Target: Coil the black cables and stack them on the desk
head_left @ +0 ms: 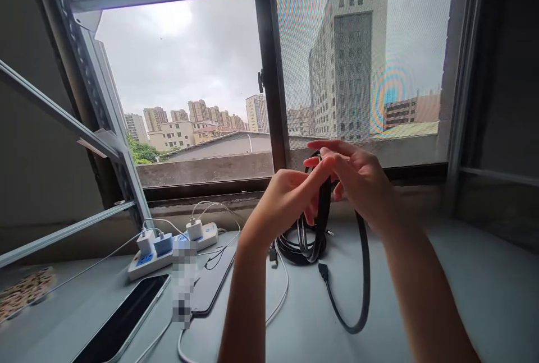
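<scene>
A black cable (365, 273) hangs in loops in front of the window, held up above the grey sill. My left hand (290, 197) is closed round the bundled loops near their top. My right hand (357, 180) pinches the same cable just above and to the right, its index finger stretched toward the left. One long loop drops from my right hand down to the sill, and the cable's plug end (323, 271) dangles near the middle. More black coils (295, 248) rest on the sill under my hands.
A white power strip (145, 262) with several chargers lies at the left, white cords trailing from it. Two phones lie face up: one (124, 318) near the front left, another (213, 284) beside it. A metal window frame (272, 82) stands straight ahead.
</scene>
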Available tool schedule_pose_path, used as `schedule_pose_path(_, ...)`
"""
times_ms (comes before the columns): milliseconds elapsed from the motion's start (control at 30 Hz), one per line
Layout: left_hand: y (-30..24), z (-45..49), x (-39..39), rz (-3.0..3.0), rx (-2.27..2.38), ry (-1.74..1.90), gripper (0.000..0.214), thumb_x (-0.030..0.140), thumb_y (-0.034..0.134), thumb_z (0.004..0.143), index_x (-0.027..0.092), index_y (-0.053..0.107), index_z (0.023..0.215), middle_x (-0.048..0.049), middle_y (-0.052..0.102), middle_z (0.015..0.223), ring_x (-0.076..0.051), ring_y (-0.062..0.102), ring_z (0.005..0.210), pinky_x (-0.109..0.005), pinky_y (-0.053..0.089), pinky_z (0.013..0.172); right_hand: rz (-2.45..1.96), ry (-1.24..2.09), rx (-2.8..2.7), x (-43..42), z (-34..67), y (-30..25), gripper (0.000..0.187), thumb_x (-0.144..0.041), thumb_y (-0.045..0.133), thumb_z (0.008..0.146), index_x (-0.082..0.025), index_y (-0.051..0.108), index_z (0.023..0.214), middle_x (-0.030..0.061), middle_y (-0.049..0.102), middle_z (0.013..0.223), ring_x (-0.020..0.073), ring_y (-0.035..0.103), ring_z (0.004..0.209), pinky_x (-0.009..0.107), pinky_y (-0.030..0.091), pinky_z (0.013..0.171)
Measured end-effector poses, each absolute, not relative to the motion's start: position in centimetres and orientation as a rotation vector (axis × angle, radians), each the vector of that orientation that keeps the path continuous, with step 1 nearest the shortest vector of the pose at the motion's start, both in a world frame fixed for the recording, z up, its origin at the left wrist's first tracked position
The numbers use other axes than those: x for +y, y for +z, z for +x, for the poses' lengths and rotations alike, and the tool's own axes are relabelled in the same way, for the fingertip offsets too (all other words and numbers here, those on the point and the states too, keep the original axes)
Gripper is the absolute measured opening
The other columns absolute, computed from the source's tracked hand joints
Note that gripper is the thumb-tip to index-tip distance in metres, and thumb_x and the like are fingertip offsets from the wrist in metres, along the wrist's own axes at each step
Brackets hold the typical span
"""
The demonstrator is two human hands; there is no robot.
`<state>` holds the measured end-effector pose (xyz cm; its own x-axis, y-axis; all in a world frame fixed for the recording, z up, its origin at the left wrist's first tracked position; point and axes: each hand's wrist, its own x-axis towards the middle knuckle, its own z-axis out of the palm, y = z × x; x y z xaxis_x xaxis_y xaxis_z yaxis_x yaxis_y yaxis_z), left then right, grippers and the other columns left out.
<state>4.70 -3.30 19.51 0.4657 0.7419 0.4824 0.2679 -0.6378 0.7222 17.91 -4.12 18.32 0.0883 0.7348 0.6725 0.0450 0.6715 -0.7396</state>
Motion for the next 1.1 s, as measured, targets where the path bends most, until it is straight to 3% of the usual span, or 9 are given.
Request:
schedule_pose_path(200, 20.6, 3.1, -4.2, 2.14, 0.771, 1.095, 0.035, 0.039, 0.059, 0.082, 0.017, 0.064, 0.055, -0.0022, 0.059, 0.05, -0.009, 0.053, 0.044, -0.021, 0.038, 0.044, -0.712, 0.619, -1.47, -3.7, 18.3, 18.2, 0.043, -0.049, 0.057, 0.084, -0.021, 0.062, 0.116, 0.0053, 0.069, 0.091, 0.0047, 0.054, 0.042, 0.014, 0.036, 0.03)
schedule_pose_path(333, 20.8, 2.0, -3.2, 1.877, 0.773, 1.462, 0.035, 0.031, 0.058, 0.076, 0.019, 0.05, 0.044, -0.0006, 0.054, 0.045, -0.01, 0.054, 0.041, -0.021, 0.037, 0.041, -0.685, 0.584, -1.467, -3.7, 19.2, 18.0, 0.042, -0.045, 0.058, 0.085, -0.022, 0.06, 0.12, 0.0081, 0.067, 0.106, 0.0019, 0.047, 0.037, 0.015, 0.03, 0.025)
schedule_pose_path(467, 21.2, 0.0, -1.9, 1.482, 0.874, 1.845, 0.033, 0.031, 0.064, 0.072, 0.02, 0.044, 0.048, 0.0042, 0.048, 0.044, -0.006, 0.047, 0.035, -0.02, 0.033, 0.036, -0.672, 0.562, -1.356, -3.6, 20.5, 18.3, 0.034, -0.037, 0.056, 0.086, -0.022, 0.063, 0.115, 0.0077, 0.069, 0.105, 0.002, 0.045, 0.037, 0.016, 0.028, 0.027)
schedule_pose_path(667, 21.3, -2.5, -0.9, 1.198, 0.716, 2.165, 0.04, 0.042, 0.063, 0.081, 0.022, 0.038, 0.056, 0.0085, 0.035, 0.043, -0.004, 0.037, 0.035, -0.021, 0.033, 0.038, -0.605, 0.596, -1.133, -2.8, 21.5, 18.7, 0.027, -0.033, 0.058, 0.082, -0.027, 0.066, 0.107, 0.0049, 0.069, 0.107, 0.0033, 0.044, 0.041, 0.019, 0.029, 0.032)
schedule_pose_path(833, 21.3, -2.4, -0.8, 1.101, 0.637, 2.178, 0.034, 0.042, 0.061, 0.085, 0.023, 0.043, 0.063, 0.009, 0.035, 0.045, -0.004, 0.034, 0.036, -0.019, 0.033, 0.039, -0.56, 0.54, -1.048, -2.9, 20.4, 18.8, 0.023, -0.033, 0.058, 0.082, -0.028, 0.063, 0.104, 0.0036, 0.069, 0.106, 0.0046, 0.045, 0.041, 0.022, 0.029, 0.034)
schedule_pose_path(1000, 21.4, -1.8, -1.1, 1.218, 0.643, 1.819, 0.026, 0.023, 0.062, 0.081, 0.019, 0.048, 0.06, 0.0068, 0.04, 0.046, -0.005, 0.041, 0.038, -0.018, 0.038, 0.04, -0.545, 0.431, -0.992, -3.8, 19.7, 19.0, 0.016, -0.03, 0.058, 0.08, -0.024, 0.061, 0.095, 0.0028, 0.068, 0.104, 0.0032, 0.043, 0.039, 0.021, 0.026, 0.033)
schedule_pose_path(1100, 21.4, -1.9, -1.2, 1.247, 0.605, 1.661, 0.007, 0.021, 0.063, 0.078, 0.016, 0.06, 0.073, 0.0048, 0.048, 0.05, -0.008, 0.051, 0.045, -0.02, 0.046, 0.048, -0.545, 0.383, -0.942, -4.1, 20.2, 19.2, 0.015, -0.026, 0.06, 0.077, -0.024, 0.06, 0.092, 0.0027, 0.069, 0.1, 0.0032, 0.041, 0.038, 0.021, 0.025, 0.033)
